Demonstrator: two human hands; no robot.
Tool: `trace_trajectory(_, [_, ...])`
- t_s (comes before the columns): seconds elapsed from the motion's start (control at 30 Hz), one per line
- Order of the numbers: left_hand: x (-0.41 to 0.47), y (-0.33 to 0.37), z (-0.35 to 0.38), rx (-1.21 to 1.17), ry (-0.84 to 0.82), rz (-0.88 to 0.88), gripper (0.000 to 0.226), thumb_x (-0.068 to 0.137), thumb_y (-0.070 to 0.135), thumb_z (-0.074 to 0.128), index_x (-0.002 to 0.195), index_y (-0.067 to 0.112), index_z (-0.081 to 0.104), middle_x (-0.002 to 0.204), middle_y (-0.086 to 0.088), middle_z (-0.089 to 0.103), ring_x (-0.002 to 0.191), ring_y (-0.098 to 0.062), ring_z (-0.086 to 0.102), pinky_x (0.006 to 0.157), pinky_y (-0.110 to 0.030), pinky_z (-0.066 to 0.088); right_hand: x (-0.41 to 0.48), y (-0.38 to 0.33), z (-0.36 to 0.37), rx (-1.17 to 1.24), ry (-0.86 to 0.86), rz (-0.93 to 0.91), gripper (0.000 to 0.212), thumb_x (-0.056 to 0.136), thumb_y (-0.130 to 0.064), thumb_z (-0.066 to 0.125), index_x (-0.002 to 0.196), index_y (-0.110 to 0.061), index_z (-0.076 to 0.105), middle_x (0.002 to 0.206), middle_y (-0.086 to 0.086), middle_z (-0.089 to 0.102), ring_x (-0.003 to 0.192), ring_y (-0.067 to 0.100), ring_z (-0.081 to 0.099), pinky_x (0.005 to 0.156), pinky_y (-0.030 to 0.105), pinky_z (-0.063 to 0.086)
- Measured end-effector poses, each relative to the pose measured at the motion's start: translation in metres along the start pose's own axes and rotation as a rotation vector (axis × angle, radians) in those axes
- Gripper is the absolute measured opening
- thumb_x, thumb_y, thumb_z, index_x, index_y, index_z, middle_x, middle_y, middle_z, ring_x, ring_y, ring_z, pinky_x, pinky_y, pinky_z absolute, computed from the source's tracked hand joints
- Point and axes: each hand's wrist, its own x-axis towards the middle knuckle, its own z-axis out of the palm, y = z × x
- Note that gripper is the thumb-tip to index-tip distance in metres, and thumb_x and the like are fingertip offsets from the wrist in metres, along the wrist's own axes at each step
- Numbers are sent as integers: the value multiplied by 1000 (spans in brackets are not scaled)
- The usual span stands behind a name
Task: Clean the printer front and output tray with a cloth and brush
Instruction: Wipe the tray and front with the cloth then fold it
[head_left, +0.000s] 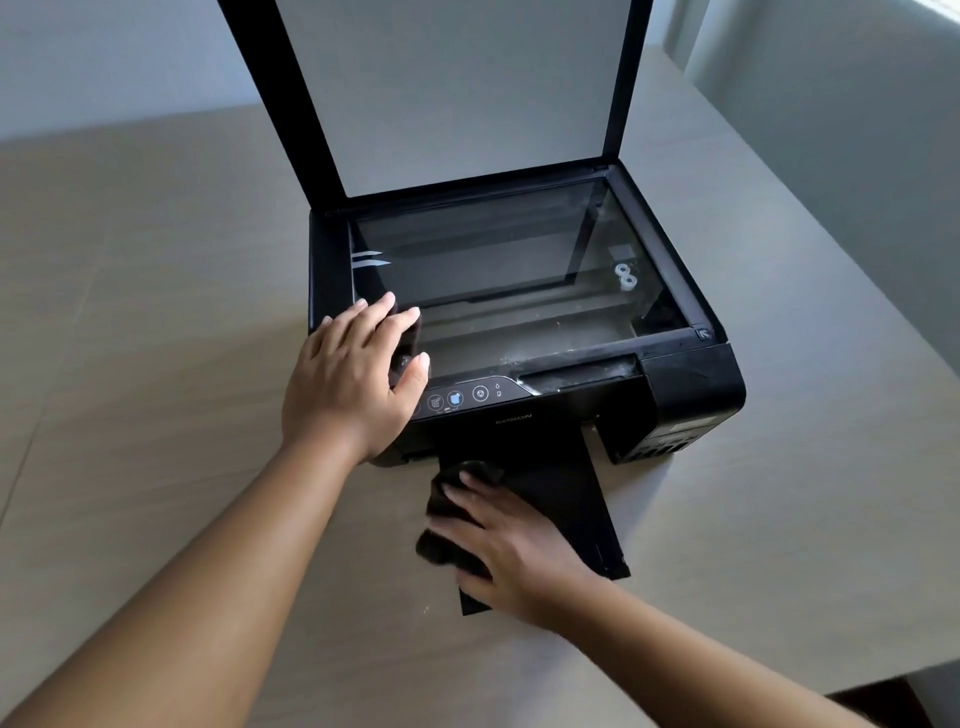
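A broad matte table top in a pale beige, wood-look finish carries a boxy black plastic printer. Its flat rectangular scanner lid, black-framed with a smooth white inner pad, stands raised at the back. Below it the clear scanner glass lies bare, with pale dusty streaks along its front edge. A thin flat black output tray juts out from the printer's front toward the person and rests on the table. On this tray lies a soft crumpled dark cloth, pressed down under the right hand, whose fingers are spread and nearly straight. The left hand rests on the printer's front left corner with its fingers splayed over the edge of the glass. A small dark object shows between its fingers and thumb, but I cannot tell what it is or whether the hand grips it. Beside that thumb, a glossy curved control panel bears round button icons, one lit pale blue. Beneath it, faint grey lettering reads EPSON, upside down from here.
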Motion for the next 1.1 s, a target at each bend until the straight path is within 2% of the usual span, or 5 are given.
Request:
trace_trajectory(0.13, [0,2,0,-3,6,-4,57,88,53,30,139,32,44,153,3,38,142,-21,30,117,-43,20,-40,36,-17,-59,-33,-3,48,87,-45,55,134,-37,51,149,-5,43,144,11,26,112,33,34])
trace_trajectory(0.33, [0,1,0,0,5,-3,57,88,53,31,139,32,44,152,3,39,142,-22,31,117,-44,21,16,11,-3,-135,241,714,51,80,-32,66,129,-21,56,137,14,53,132,34,45,103,46,43])
trace_trajectory(0.57, [0,-1,-1,-20,-8,-2,56,89,53,33,141,35,42,154,6,36,143,-19,27,118,-41,17,-19,2,-4,-51,-61,-65,49,87,-41,55,135,-33,49,150,-1,41,145,17,24,116,35,26])
trace_trajectory(0.87, [-1,0,-1,-15,-10,-4,56,89,52,32,140,33,43,154,5,36,143,-19,27,118,-41,16,14,14,-6,-157,226,696,53,78,-34,66,129,-20,55,136,15,52,132,37,43,102,50,43])
trace_trajectory(1.1, [0,-2,0,-13,-19,0,57,89,53,31,141,34,42,155,5,35,143,-19,26,118,-40,16,-13,-10,4,-80,18,68,52,85,-40,56,135,-29,47,148,4,42,144,22,27,113,37,30])
